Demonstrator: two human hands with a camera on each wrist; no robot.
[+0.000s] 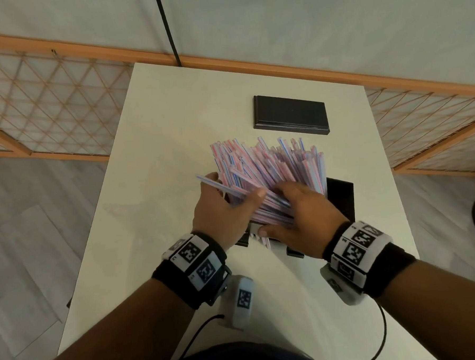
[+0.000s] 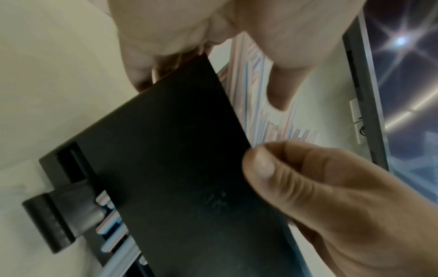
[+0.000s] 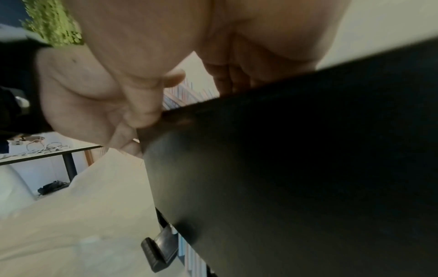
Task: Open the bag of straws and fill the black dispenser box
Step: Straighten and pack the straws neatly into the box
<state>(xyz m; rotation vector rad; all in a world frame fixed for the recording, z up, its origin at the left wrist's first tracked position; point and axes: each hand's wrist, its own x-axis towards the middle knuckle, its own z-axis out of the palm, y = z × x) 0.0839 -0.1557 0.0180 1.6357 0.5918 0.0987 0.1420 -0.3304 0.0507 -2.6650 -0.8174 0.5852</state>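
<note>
We see both hands working over the black dispenser box (image 1: 340,199), which stands on the white table (image 1: 158,162) close to the near edge. A large bundle of pink-and-blue striped straws (image 1: 268,164) stands in the open top of the box and fans out toward the far side, its upper ends spread well above the rim.

The left hand (image 1: 221,208) sits against the left side of the bundle, fingers curled round the outer straws; one loose straw (image 1: 217,187) lies slanted across its knuckles. The right hand (image 1: 301,217) presses on the bundle from the near-right, fingers bent over the straws and thumb down at the box's front edge. In the left wrist view the right thumb tip (image 2: 263,165) meets the edge of the box's dark side panel (image 2: 180,168).

At the base of the box, a few straw ends (image 2: 111,223) show in the front slot beside a black lever (image 2: 59,221).

The box's flat black lid (image 1: 290,113) lies apart, farther back on the table. The right wrist view is blurred, so exact finger contact there is probably not readable.
</note>
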